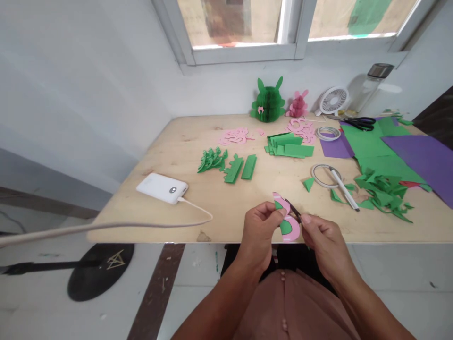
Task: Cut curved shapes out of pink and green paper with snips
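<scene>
My left hand [261, 231] pinches a pink and green paper cutout [292, 227] with rounded lobes, just over the table's front edge. In my right hand [325, 241] is a small pair of dark scissors [293, 209], its blades lying against the upper right side of the cutout. The fingers of my right hand hide the scissors' handles. Beyond my hands lie folded green paper strips [249, 167] and a heap of curled green cut pieces [213, 159]. Pink paper outlines [235, 136] are spread farther back.
A white power bank [162, 188] with a cable sits at the left. On the right are a white marker [344, 190], green scraps [384, 191], purple paper [424, 160] and black scissors [359, 123]. Paper figures [268, 105], a small fan [333, 100] and a bottle [370, 89] stand along the wall.
</scene>
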`<state>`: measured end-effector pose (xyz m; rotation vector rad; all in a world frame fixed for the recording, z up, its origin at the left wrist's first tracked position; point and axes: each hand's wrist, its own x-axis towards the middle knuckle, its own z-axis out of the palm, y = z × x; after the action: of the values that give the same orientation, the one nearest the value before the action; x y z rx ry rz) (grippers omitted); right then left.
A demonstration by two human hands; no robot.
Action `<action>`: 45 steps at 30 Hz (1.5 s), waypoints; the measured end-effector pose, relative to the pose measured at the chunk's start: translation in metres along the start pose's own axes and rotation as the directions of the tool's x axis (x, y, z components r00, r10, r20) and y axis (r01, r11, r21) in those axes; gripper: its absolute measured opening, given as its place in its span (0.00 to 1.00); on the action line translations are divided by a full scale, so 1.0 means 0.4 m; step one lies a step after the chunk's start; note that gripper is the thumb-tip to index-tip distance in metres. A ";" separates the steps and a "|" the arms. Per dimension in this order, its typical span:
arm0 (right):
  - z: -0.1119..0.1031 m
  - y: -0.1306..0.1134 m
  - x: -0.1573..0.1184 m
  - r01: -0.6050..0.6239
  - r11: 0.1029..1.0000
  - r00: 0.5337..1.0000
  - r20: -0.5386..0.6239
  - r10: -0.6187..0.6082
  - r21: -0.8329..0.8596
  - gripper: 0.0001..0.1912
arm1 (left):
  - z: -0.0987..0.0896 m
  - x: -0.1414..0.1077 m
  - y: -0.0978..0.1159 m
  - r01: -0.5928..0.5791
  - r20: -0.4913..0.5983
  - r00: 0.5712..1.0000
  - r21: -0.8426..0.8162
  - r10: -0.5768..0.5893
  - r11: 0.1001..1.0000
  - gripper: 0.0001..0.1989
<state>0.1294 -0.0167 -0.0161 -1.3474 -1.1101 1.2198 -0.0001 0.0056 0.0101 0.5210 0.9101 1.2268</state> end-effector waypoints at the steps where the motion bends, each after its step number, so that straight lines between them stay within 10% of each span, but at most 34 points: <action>1: 0.001 -0.004 -0.001 0.001 1.000 1.000 -0.001 -0.001 -0.007 0.24 | 0.000 -0.001 0.000 -0.001 0.000 1.000 0.002 0.001 1.000 0.06; 45: 0.011 -0.009 -0.048 -0.094 0.970 0.994 -0.034 0.104 0.225 0.24 | 0.012 -0.020 -0.004 0.050 -0.040 0.998 -0.129 -0.055 0.990 0.05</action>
<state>0.1232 -0.0349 -0.0105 -1.2633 -0.8540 1.3371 0.0044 -0.0019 0.0139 0.3670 0.8704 1.2435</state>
